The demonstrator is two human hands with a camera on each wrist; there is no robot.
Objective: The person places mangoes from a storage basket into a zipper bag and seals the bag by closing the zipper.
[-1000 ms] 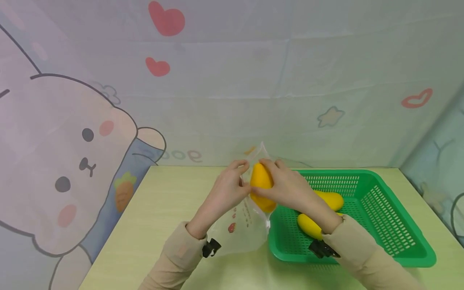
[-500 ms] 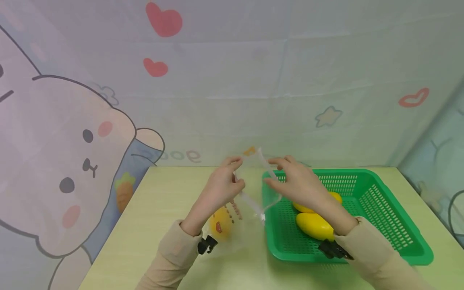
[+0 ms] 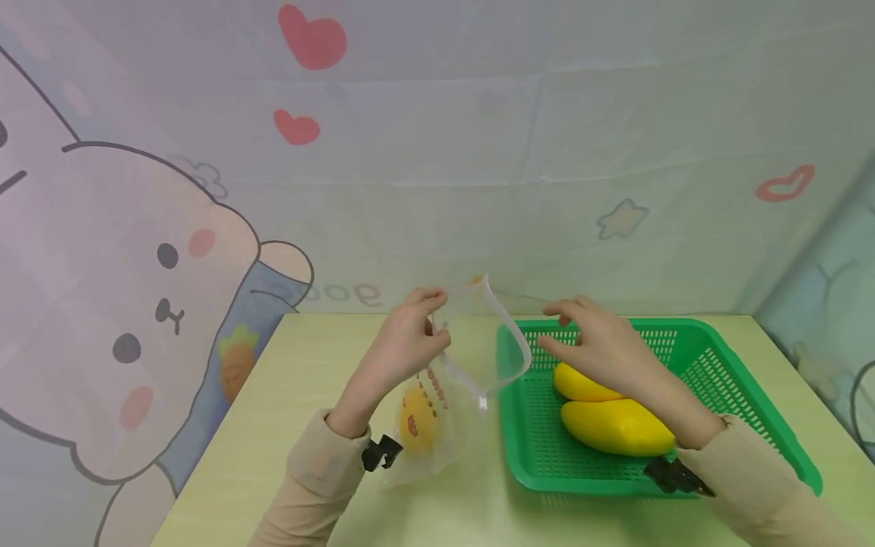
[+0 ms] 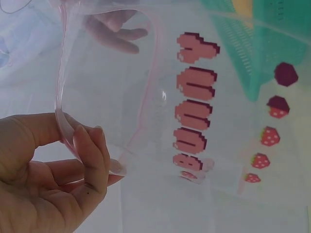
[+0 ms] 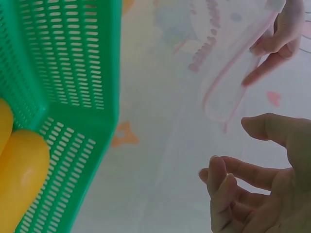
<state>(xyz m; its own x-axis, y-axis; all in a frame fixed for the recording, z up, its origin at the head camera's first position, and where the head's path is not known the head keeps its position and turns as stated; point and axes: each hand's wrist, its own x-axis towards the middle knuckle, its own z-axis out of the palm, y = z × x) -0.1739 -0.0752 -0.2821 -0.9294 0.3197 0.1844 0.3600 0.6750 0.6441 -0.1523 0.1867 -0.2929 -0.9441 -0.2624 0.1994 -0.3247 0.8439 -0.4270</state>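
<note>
My left hand (image 3: 405,343) pinches the rim of a clear zip bag (image 4: 194,141) between thumb and fingers. The bag's mouth gapes toward the right, with a small white slider (image 3: 482,403) at its lower corner. Pink lettering and small strawberries are printed on the film. Through it shows a yellow mango (image 3: 422,425), lying low in the bag. My right hand (image 3: 604,346) holds nothing; its thumb and fingers are spread apart over the back left of the green basket (image 3: 514,448). Two yellow mangoes (image 3: 615,428) lie in that basket, partly covered by the right forearm.
The basket stands on the right of a pale wooden table (image 3: 301,395), beside the bag. A printed cloth (image 3: 437,152) with hearts and a cartoon animal hangs behind the table's back edge. A dark cable (image 3: 854,403) shows at the far right.
The mango in the right hand has gone down into the bag. The right hand has let go and moved right, over the basket. The left hand has shifted slightly left, keeping the bag's rim.
</note>
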